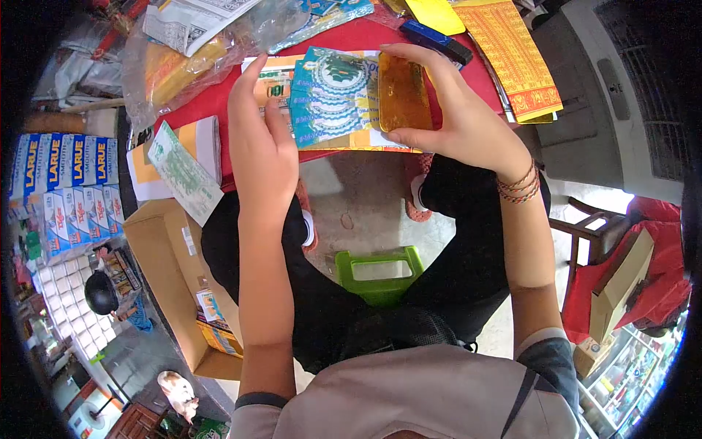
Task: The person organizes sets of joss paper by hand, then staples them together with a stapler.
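Note:
A fanned set of blue-and-white printed paper notes [333, 99] lies on a stack of printed papers at the table's near edge. A shiny gold-coloured slab [404, 94] overlaps the right end of the notes. My right hand [461, 110] spans this slab, fingers at its far edge and thumb at its near edge. Along the left side of the stack is my left hand [262, 143], its fingers stretched out and thumb apart, close by an orange-and-green printed paper [276, 89]. A loose green-and-white note [183, 172] hangs past the table edge, left of that hand.
Clear plastic packaging [212, 69] and folded printed paper [194, 22] cover the table's back left. Orange-red printed sheets [508, 58] and a dark blue object [435, 42] sit at the right. Below are a cardboard box [164, 256] and a green stool [380, 285].

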Motion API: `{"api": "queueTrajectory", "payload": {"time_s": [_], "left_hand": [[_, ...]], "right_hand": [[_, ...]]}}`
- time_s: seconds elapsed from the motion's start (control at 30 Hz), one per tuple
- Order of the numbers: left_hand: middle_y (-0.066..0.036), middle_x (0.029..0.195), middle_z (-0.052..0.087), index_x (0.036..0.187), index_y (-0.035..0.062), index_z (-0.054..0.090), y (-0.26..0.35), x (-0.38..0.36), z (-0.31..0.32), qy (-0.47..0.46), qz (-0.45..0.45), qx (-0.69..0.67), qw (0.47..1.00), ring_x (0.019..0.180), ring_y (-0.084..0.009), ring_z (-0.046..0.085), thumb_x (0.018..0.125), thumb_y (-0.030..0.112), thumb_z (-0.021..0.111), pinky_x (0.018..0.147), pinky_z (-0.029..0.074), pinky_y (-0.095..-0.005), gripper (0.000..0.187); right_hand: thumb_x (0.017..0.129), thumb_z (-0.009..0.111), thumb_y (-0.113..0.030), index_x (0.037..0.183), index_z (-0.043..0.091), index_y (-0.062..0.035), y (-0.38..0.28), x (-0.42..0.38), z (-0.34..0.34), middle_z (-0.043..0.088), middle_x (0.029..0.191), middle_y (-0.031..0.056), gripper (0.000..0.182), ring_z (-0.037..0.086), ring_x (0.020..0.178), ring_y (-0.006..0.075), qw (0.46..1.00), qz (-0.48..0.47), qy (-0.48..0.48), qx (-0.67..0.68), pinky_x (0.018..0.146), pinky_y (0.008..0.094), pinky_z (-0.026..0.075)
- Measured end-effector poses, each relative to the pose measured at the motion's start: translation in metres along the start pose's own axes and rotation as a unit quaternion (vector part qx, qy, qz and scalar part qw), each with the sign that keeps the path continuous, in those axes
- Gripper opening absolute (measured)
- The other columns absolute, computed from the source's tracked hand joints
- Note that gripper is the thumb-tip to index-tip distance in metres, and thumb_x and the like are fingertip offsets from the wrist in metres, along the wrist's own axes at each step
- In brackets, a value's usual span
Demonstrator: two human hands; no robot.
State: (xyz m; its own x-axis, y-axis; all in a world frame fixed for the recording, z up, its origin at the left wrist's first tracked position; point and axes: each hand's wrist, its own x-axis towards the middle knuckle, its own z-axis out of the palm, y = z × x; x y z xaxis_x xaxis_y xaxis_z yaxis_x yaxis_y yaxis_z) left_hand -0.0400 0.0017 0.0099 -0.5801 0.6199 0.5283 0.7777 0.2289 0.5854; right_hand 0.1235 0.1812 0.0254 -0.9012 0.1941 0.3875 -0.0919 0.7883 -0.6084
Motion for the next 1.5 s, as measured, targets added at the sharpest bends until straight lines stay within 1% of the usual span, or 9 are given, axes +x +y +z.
{"api": "queueTrajectory", "payload": {"time_s": [0.33,0.4,0.53,0.6,0.83,0.9,1.03,1.1,1.5], "left_hand": [[-0.020,0.127,0.049,0.130,0.0010,0.042,-0.005,-0.004,0.006,0.016,-0.067,-0.105,0.992,0.118,-0.0340,0.049,0.091,-0.004,0.041,0.100,0.037,-0.0385,0.039],[-0.020,0.127,0.049,0.130,0.0010,0.042,-0.008,-0.003,0.001,0.030,-0.059,-0.045,0.997,0.119,-0.0323,0.049,0.090,-0.002,0.045,0.100,0.038,-0.0380,0.040],[-0.021,0.126,0.050,0.130,0.0013,0.041,-0.014,-0.004,-0.008,0.053,-0.093,-0.040,0.993,0.118,-0.0313,0.050,0.089,0.001,0.051,0.101,0.037,-0.0381,0.043],[-0.021,0.122,0.051,0.131,0.0013,0.039,-0.013,-0.005,-0.012,0.033,-0.164,-0.074,0.983,0.114,-0.0308,0.051,0.085,0.002,0.059,0.102,0.037,-0.0382,0.051],[-0.020,0.113,0.053,0.135,0.0039,0.033,-0.012,-0.009,-0.015,0.028,-0.152,-0.051,0.987,0.106,-0.0318,0.053,0.079,0.000,0.066,0.098,0.040,-0.0388,0.065],[-0.019,0.111,0.054,0.136,0.0054,0.031,-0.017,-0.010,-0.013,0.033,-0.132,-0.058,0.989,0.104,-0.0322,0.054,0.078,-0.001,0.066,0.095,0.042,-0.0389,0.068],[-0.019,0.110,0.055,0.137,0.0057,0.030,-0.019,-0.010,-0.012,0.032,-0.132,-0.048,0.990,0.102,-0.0321,0.054,0.079,-0.002,0.066,0.094,0.042,-0.0387,0.068],[-0.018,0.109,0.055,0.137,0.0060,0.030,-0.020,-0.010,-0.012,0.031,-0.137,-0.056,0.989,0.102,-0.0316,0.054,0.079,-0.003,0.065,0.094,0.043,-0.0390,0.068],[-0.018,0.107,0.058,0.137,0.0069,0.030,-0.019,-0.009,-0.014,0.031,-0.154,-0.036,0.987,0.101,-0.0312,0.056,0.082,-0.003,0.062,0.089,0.045,-0.0395,0.065]], "right_hand": [[0.068,0.078,-0.014,0.136,0.035,-0.0082,0.001,0.001,0.007,0.045,0.130,0.0139,0.081,0.042,0.123,0.0320,0.999,0.011,-0.009,0.038,0.104,0.0378,0.036],[0.068,0.078,-0.014,0.136,0.035,-0.0075,0.001,0.001,0.006,0.044,0.132,0.0142,0.081,0.041,0.124,0.0313,0.999,0.011,-0.008,0.045,0.105,0.0372,0.035],[0.068,0.078,-0.014,0.136,0.035,-0.0076,0.001,0.001,0.004,0.044,0.133,0.0141,0.081,0.040,0.126,0.0305,0.999,0.009,-0.014,0.043,0.106,0.0371,0.034],[0.069,0.078,-0.014,0.136,0.035,-0.0077,0.001,0.001,0.004,0.043,0.133,0.0140,0.080,0.040,0.125,0.0303,0.999,0.011,-0.013,0.041,0.106,0.0371,0.034],[0.071,0.078,-0.016,0.136,0.034,-0.0062,-0.001,0.002,0.003,0.044,0.133,0.0140,0.080,0.041,0.126,0.0300,0.997,0.033,-0.023,0.059,0.106,0.0377,0.034],[0.071,0.081,-0.016,0.139,0.029,-0.0031,-0.002,0.003,0.001,0.039,0.140,0.0135,0.086,0.036,0.132,0.0228,0.997,0.038,-0.055,0.033,0.111,0.0356,0.028],[0.071,0.081,-0.016,0.139,0.029,-0.0030,-0.003,0.002,0.001,0.039,0.140,0.0136,0.087,0.036,0.132,0.0229,0.997,0.041,-0.059,0.026,0.111,0.0357,0.028],[0.071,0.079,-0.016,0.137,0.033,-0.0058,-0.002,0.002,0.003,0.043,0.134,0.0141,0.081,0.041,0.126,0.0291,0.999,0.025,-0.032,0.029,0.106,0.0374,0.034],[0.071,0.079,-0.015,0.137,0.032,-0.0040,0.001,0.001,0.001,0.043,0.135,0.0145,0.083,0.041,0.127,0.0268,0.999,0.014,-0.028,0.022,0.107,0.0362,0.033]]}}
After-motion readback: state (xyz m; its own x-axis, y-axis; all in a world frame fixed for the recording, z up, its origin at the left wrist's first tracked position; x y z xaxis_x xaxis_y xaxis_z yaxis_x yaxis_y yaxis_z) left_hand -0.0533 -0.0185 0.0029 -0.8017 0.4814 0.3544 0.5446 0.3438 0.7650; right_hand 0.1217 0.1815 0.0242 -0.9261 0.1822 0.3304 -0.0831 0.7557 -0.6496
